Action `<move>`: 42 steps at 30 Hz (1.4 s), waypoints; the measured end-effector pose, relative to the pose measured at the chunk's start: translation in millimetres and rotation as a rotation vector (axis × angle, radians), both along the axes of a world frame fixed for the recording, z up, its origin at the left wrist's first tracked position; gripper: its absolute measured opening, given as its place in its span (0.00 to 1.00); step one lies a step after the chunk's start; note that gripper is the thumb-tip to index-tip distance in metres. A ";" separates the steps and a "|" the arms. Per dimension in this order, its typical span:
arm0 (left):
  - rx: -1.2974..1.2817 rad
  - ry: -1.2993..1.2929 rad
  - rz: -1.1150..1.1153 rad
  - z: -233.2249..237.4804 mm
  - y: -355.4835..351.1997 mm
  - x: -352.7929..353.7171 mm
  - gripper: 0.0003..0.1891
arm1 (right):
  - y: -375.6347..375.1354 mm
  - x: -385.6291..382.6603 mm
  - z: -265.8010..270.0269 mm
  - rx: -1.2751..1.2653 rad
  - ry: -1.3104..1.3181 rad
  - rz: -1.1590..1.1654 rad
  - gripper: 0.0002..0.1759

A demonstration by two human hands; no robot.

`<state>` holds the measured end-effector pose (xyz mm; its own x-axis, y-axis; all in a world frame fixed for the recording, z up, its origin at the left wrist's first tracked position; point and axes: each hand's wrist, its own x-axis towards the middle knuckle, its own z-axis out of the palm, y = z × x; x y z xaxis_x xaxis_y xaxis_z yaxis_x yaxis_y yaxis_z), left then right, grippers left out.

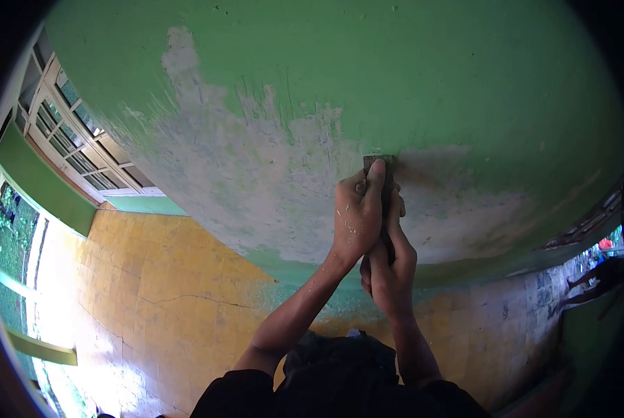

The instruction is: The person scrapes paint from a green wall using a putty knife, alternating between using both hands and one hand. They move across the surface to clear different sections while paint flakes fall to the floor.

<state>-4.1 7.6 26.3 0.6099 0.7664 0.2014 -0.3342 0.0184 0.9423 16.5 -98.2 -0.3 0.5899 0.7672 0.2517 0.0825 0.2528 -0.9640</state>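
Note:
Both my hands grip a dark scraper [381, 164] whose blade edge presses against a green painted wall [409, 76]. My left hand [357, 216] wraps the upper part, its index finger stretched along the tool toward the blade. My right hand [390, 272] clasps the handle just below, touching the left hand. Around the blade lies a wide patch of bare grey-white plaster [256, 181] where the green paint is gone. Most of the handle is hidden inside my hands.
A yellow tiled floor [165, 292] runs below the wall, with paint dust along the base. A window with a white frame and several panes [68, 132] is at the left. Another person's legs [590, 282] show at the far right near a doorway.

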 end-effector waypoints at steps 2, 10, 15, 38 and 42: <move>0.006 -0.006 0.005 1.7 -1.6 -1.2 0.24 | -1.2 -5.6 -2.4 -0.007 0.004 -0.023 0.35; 0.019 -0.004 0.016 0.9 -1.4 -1.0 0.24 | 6.3 -2.8 -8.7 0.044 -0.013 -0.050 0.36; 0.028 0.008 0.087 -5.5 -4.3 4.1 0.24 | 2.2 3.5 -11.3 0.071 0.016 0.017 0.36; 0.028 0.006 0.092 10.7 -10.4 8.0 0.24 | -7.3 23.9 -0.7 0.012 0.044 0.112 0.39; 0.014 -0.005 0.124 -1.0 -13.8 12.9 0.24 | -11.6 24.0 -8.9 -0.019 0.039 0.098 0.39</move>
